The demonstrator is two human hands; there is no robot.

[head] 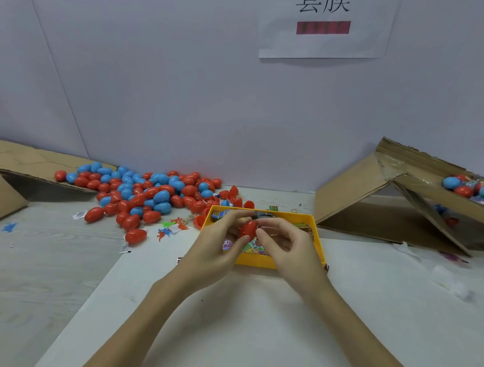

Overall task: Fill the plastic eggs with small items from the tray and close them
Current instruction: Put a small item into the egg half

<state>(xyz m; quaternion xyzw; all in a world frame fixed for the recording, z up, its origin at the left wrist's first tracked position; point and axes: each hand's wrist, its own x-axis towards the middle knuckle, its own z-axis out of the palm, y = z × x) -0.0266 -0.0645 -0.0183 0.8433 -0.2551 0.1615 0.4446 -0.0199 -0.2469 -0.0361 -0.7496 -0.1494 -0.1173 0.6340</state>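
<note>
Red plastic egg (248, 229) is being gripped by the left hand (218, 248) over the yellow tray (259, 261), steadying it while the right hand (286, 246) is pinching its end, apparently for closing.

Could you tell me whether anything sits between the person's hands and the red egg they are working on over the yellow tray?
Nothing visible does. The left hand and right hand both grip the red egg directly, above the yellow tray.

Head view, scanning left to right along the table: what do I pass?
Flattened cardboard → pile of red and blue eggs → small plastic figures → yellow tray beneath both hands → cardboard box holding eggs.
</note>
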